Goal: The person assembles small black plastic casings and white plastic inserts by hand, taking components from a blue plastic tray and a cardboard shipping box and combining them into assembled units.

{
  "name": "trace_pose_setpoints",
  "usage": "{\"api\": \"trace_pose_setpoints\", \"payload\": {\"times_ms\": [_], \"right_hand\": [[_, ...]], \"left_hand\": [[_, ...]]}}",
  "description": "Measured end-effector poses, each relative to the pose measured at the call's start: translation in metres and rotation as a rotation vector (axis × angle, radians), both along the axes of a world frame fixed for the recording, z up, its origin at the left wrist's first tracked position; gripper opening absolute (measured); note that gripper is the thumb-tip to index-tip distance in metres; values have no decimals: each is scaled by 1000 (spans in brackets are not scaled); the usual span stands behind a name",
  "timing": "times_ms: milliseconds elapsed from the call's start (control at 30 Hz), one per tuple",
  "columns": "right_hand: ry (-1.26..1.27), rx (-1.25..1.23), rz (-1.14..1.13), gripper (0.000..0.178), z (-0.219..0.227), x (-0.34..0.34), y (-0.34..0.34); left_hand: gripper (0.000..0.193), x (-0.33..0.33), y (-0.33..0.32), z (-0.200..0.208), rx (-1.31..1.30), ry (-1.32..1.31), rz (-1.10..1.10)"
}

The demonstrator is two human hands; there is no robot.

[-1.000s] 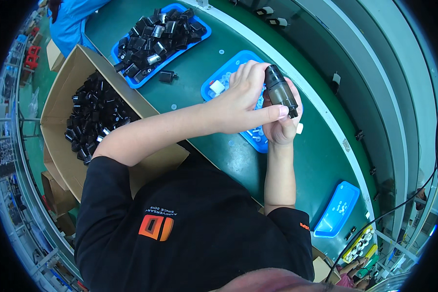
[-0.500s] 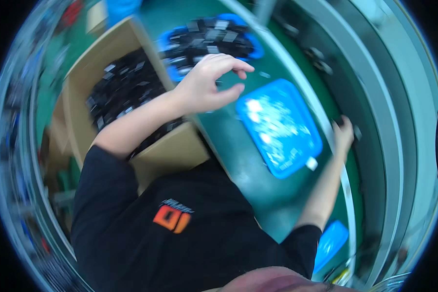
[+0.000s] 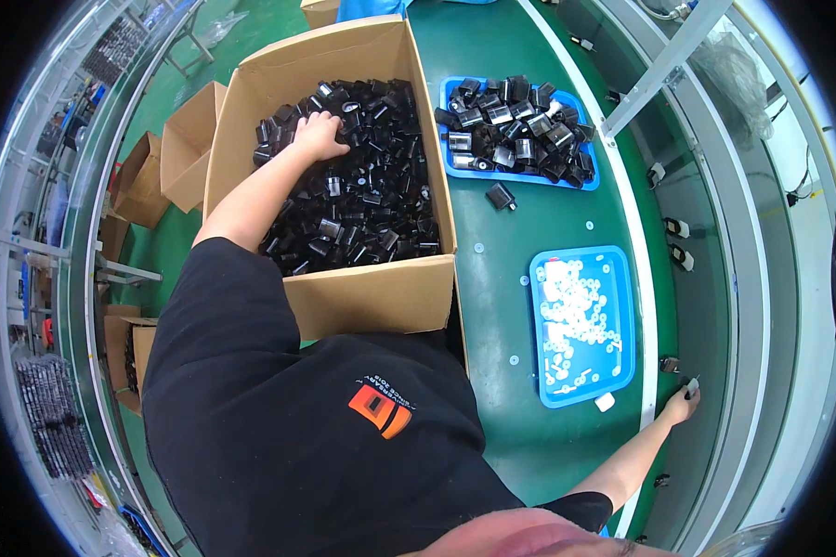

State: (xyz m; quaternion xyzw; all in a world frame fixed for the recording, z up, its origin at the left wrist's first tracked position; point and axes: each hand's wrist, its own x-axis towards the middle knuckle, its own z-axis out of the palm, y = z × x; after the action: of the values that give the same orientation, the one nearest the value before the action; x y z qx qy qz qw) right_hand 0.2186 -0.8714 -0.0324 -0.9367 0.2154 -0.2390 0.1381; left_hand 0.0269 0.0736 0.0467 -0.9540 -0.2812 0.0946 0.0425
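Note:
My left hand (image 3: 320, 137) reaches into a big cardboard box (image 3: 372, 311) heaped with small glossy black plastic housings (image 3: 362, 200). Its fingers and thumb are apart on top of the heap, and no housing shows lifted in it. Far to the right, my right hand (image 3: 680, 406) is stretched over the conveyor past the table edge. Its fingers are closed on a small black-and-white part (image 3: 691, 387), whose details are too small to make out.
On the green table (image 3: 474, 306) stand a blue tray (image 3: 590, 181) piled with black housings and another blue tray (image 3: 541, 395) of small white rings. One loose housing (image 3: 502, 196) lies between them. Black-and-white parts (image 3: 677, 227) sit spaced along the conveyor. Cardboard boxes (image 3: 190, 139) stand at left.
My left hand has moved from above the table, left into the cardboard box. The view has turned, and the right hand now appears lower, still over the conveyor.

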Motion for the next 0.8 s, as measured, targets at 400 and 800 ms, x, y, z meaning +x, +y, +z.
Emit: {"api": "trace_pose_setpoints", "payload": {"times_ms": [400,800], "right_hand": [[-711,1811,511,34,103,-78,145],[-326,1794,1070,41,158,-132,327]], "left_hand": [[33,-28,-12,17,-238,-459,-290],[42,42,-250,126,-1313,-715,-1080]]}}
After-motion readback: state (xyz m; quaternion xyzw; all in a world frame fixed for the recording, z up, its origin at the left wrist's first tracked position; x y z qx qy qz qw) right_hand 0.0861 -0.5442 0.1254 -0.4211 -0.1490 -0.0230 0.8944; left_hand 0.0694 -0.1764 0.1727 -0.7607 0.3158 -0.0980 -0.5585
